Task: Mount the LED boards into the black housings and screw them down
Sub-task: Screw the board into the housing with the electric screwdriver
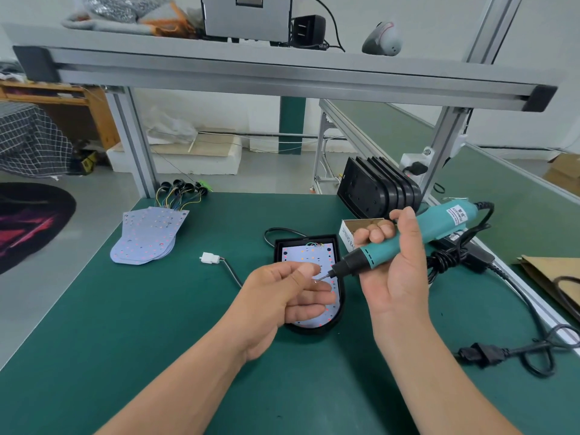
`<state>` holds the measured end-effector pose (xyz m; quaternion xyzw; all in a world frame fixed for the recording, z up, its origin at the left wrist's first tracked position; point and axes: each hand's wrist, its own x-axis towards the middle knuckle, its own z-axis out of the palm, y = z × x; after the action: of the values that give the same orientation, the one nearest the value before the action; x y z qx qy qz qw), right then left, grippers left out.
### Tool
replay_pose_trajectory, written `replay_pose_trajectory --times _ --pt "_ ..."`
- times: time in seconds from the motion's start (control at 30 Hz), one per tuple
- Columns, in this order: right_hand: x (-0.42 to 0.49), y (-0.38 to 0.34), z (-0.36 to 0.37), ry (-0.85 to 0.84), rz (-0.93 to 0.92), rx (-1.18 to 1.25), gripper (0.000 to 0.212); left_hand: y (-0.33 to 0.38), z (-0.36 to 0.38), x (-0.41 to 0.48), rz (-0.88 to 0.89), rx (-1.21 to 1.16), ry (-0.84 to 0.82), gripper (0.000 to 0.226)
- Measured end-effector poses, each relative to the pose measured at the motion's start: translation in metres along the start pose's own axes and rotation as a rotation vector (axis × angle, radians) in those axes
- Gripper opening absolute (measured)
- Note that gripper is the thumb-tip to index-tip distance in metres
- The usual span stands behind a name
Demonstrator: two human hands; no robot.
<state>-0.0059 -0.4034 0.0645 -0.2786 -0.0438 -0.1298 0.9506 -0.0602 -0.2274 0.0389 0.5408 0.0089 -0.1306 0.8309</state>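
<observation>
A black housing (340,296) lies on the green mat with a white LED board (309,254) seated inside it. Above it, my right hand (398,265) grips a teal electric screwdriver (408,240), its bit pointing left and down. My left hand (288,293) hovers over the board and pinches a small screw (315,281) at the bit's tip between thumb and forefinger. A fanned stack of spare LED boards (147,237) with coloured wires lies at the far left. Several empty black housings (376,186) stand on edge at the back right.
A small cardboard box (348,230) sits behind the housing. A white connector (209,257) on a black lead lies left of it. Black power cables, a power brick (470,249) and a plug (480,354) crowd the right side. An aluminium frame crosses overhead.
</observation>
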Motion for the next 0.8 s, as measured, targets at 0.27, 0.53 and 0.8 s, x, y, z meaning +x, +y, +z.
replay_pose_trajectory --times 0.27,0.53,0.8 --pt "0.001 -0.001 -0.001 0.016 0.001 0.025 0.017 0.004 -0.012 0.008 -0.014 0.129 0.123 0.024" --pt "0.006 -0.004 -0.003 0.04 0.017 0.075 0.016 0.003 -0.03 0.023 0.149 0.528 0.388 0.015" --pt "0.006 -0.006 -0.002 0.035 0.005 0.089 0.015 0.0 -0.028 0.018 0.247 0.676 0.297 0.007"
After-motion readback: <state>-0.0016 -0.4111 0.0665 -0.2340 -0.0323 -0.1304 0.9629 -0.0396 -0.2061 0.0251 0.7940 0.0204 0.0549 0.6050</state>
